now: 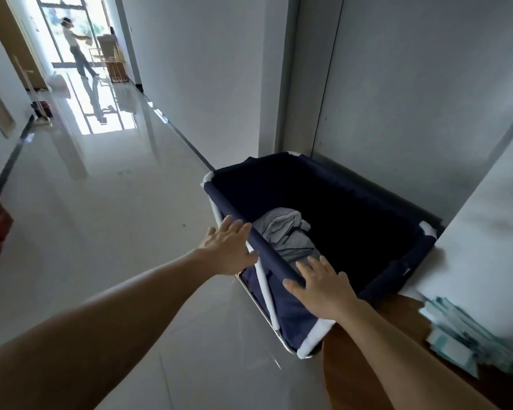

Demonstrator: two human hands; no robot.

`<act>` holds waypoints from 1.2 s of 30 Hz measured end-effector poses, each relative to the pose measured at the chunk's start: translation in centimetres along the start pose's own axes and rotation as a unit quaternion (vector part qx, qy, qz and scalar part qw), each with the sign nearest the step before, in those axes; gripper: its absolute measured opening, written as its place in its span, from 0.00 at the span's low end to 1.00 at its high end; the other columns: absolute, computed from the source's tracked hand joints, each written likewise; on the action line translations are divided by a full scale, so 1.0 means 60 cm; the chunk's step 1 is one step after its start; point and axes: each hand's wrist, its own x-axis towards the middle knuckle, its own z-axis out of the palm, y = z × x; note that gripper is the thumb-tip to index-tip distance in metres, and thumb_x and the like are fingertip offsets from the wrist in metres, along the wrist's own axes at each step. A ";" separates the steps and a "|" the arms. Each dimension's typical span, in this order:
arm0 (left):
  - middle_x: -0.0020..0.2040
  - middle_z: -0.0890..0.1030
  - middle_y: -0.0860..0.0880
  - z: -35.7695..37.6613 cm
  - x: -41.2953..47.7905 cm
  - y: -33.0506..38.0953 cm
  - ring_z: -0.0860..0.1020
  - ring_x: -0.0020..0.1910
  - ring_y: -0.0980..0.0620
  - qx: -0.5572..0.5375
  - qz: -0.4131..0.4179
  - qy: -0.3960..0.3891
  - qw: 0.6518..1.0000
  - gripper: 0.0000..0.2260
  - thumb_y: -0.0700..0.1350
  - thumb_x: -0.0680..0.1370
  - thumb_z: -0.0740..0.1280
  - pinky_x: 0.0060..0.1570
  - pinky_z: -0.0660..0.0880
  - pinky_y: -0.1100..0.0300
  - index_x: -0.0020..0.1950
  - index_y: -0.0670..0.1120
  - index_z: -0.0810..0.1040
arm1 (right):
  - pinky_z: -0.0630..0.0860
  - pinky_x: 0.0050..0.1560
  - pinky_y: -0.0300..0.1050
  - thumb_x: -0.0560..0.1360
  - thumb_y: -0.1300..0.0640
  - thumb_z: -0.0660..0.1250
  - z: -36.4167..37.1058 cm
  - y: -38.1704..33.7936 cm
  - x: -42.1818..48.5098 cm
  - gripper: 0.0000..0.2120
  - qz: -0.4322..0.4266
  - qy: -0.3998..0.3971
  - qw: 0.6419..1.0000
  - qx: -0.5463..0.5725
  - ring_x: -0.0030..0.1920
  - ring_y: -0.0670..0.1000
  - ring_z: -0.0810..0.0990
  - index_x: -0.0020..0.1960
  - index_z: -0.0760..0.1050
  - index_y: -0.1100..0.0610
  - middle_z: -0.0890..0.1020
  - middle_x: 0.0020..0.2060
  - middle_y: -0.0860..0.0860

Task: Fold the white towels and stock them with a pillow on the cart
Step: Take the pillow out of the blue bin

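- Left hand (230, 247): I am seeing it flat and wide open, with straight fingers pressing on the outer side of the rail and gripping nothing.
- Right hand (323, 287): it is lying over the same rail with fingers spread and nothing clasped.
- Cart (271, 255): it is a navy fabric bin on a pale frame, and its near rail is running between both hands.
- White towels (282, 232): they are lying crumpled inside the bin, just beyond the fingertips and between the two hands.
- Handling, my judgement: they are looking soft, limp and light, and will likely sag when lifted. I am planning to take hold at an edge or corner, not the bunched middle.
- Pillow: I am not finding one in view.
- Stack of packets (462, 335): it is sitting on a brown top (367, 350), right of the right hand.
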 end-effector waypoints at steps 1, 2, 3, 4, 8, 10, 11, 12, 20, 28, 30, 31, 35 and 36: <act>0.81 0.55 0.50 0.000 0.037 -0.005 0.47 0.80 0.45 -0.003 0.009 -0.003 1.000 0.35 0.63 0.78 0.58 0.74 0.56 0.44 0.80 0.49 0.52 | 0.50 0.74 0.66 0.78 0.28 0.45 -0.002 0.004 0.027 0.37 0.009 -0.003 1.000 0.003 0.80 0.54 0.43 0.81 0.51 0.47 0.50 0.81 0.50; 0.81 0.55 0.50 0.004 0.075 -0.008 0.47 0.80 0.45 -0.008 0.018 -0.011 1.000 0.35 0.63 0.78 0.58 0.74 0.55 0.44 0.81 0.49 0.52 | 0.50 0.75 0.66 0.78 0.29 0.45 -0.001 0.011 0.055 0.37 0.020 -0.008 1.000 0.007 0.80 0.54 0.43 0.81 0.51 0.47 0.50 0.81 0.50; 0.81 0.54 0.50 0.010 0.113 -0.010 0.46 0.80 0.45 -0.011 0.026 -0.022 0.999 0.36 0.63 0.78 0.58 0.75 0.54 0.44 0.81 0.49 0.50 | 0.50 0.75 0.65 0.78 0.29 0.46 -0.001 0.019 0.083 0.37 0.031 -0.014 0.999 0.011 0.80 0.53 0.42 0.81 0.51 0.47 0.50 0.81 0.50; 0.81 0.53 0.51 0.018 0.153 -0.011 0.45 0.81 0.45 -0.013 0.033 -0.033 0.999 0.36 0.62 0.78 0.58 0.75 0.54 0.44 0.81 0.50 0.49 | 0.50 0.75 0.66 0.78 0.29 0.46 -0.002 0.029 0.114 0.37 0.041 -0.021 0.999 0.015 0.80 0.54 0.42 0.81 0.51 0.48 0.49 0.81 0.50; 0.81 0.53 0.51 0.059 0.313 -0.012 0.45 0.80 0.46 0.000 0.062 -0.064 0.996 0.37 0.63 0.78 0.59 0.75 0.54 0.43 0.81 0.51 0.49 | 0.52 0.74 0.65 0.78 0.30 0.46 -0.007 0.084 0.250 0.37 0.068 -0.025 0.997 0.027 0.80 0.54 0.42 0.81 0.50 0.49 0.49 0.81 0.51; 0.81 0.53 0.51 0.075 0.392 -0.020 0.45 0.80 0.46 0.011 0.066 -0.080 0.995 0.37 0.65 0.78 0.59 0.75 0.54 0.43 0.81 0.52 0.49 | 0.53 0.74 0.65 0.78 0.30 0.46 -0.008 0.110 0.327 0.37 0.076 -0.019 0.996 0.039 0.80 0.55 0.43 0.81 0.50 0.49 0.49 0.81 0.51; 0.81 0.54 0.51 0.081 0.431 -0.025 0.45 0.80 0.45 0.015 0.066 -0.093 0.993 0.37 0.65 0.78 0.59 0.75 0.54 0.43 0.81 0.52 0.49 | 0.53 0.74 0.65 0.78 0.30 0.46 -0.010 0.122 0.366 0.37 0.079 -0.021 0.996 0.047 0.80 0.55 0.43 0.81 0.51 0.49 0.50 0.81 0.51; 0.81 0.54 0.51 0.084 0.467 -0.030 0.45 0.80 0.45 0.020 0.069 -0.109 0.991 0.37 0.65 0.78 0.59 0.75 0.54 0.42 0.81 0.52 0.49 | 0.53 0.74 0.65 0.78 0.30 0.46 -0.009 0.130 0.402 0.37 0.081 -0.027 0.995 0.056 0.80 0.55 0.43 0.81 0.51 0.49 0.50 0.81 0.51; 0.81 0.52 0.50 0.098 0.724 -0.058 0.44 0.81 0.44 0.038 0.096 -0.170 0.980 0.37 0.63 0.79 0.59 0.76 0.53 0.42 0.81 0.48 0.49 | 0.51 0.74 0.65 0.77 0.27 0.45 -0.024 0.180 0.611 0.39 0.120 -0.082 0.984 0.104 0.80 0.56 0.42 0.80 0.52 0.49 0.50 0.81 0.51; 0.82 0.49 0.49 0.174 0.970 -0.085 0.45 0.80 0.43 0.064 0.188 -0.236 0.951 0.38 0.63 0.80 0.56 0.76 0.52 0.42 0.82 0.47 0.44 | 0.48 0.74 0.68 0.76 0.29 0.48 -0.022 0.227 0.774 0.39 0.238 -0.097 0.953 0.159 0.80 0.56 0.42 0.81 0.49 0.47 0.48 0.81 0.51; 0.82 0.49 0.49 0.190 1.035 -0.094 0.45 0.80 0.44 0.061 0.223 -0.236 0.944 0.38 0.63 0.80 0.57 0.75 0.53 0.43 0.82 0.47 0.45 | 0.48 0.74 0.67 0.77 0.30 0.49 -0.019 0.231 0.819 0.37 0.278 -0.098 0.940 0.174 0.80 0.55 0.42 0.81 0.48 0.46 0.48 0.81 0.51; 0.82 0.49 0.49 0.199 1.064 -0.099 0.46 0.80 0.44 0.061 0.240 -0.236 0.940 0.38 0.63 0.80 0.57 0.76 0.54 0.43 0.82 0.47 0.45 | 0.48 0.74 0.66 0.77 0.30 0.48 -0.016 0.229 0.840 0.37 0.295 -0.099 0.933 0.180 0.80 0.55 0.42 0.81 0.47 0.46 0.47 0.81 0.50; 0.82 0.47 0.49 0.246 1.149 -0.120 0.46 0.80 0.45 0.062 0.273 -0.261 0.924 0.38 0.64 0.80 0.57 0.76 0.54 0.44 0.82 0.47 0.44 | 0.48 0.76 0.64 0.78 0.29 0.46 0.017 0.212 0.914 0.39 0.340 -0.130 0.909 0.205 0.80 0.53 0.41 0.82 0.47 0.49 0.46 0.81 0.50; 0.82 0.47 0.48 0.261 1.166 -0.123 0.47 0.80 0.45 0.063 0.276 -0.268 0.921 0.38 0.64 0.80 0.56 0.76 0.54 0.44 0.82 0.47 0.44 | 0.47 0.76 0.64 0.77 0.29 0.46 0.028 0.208 0.929 0.40 0.346 -0.141 0.902 0.214 0.80 0.54 0.40 0.82 0.47 0.49 0.45 0.81 0.50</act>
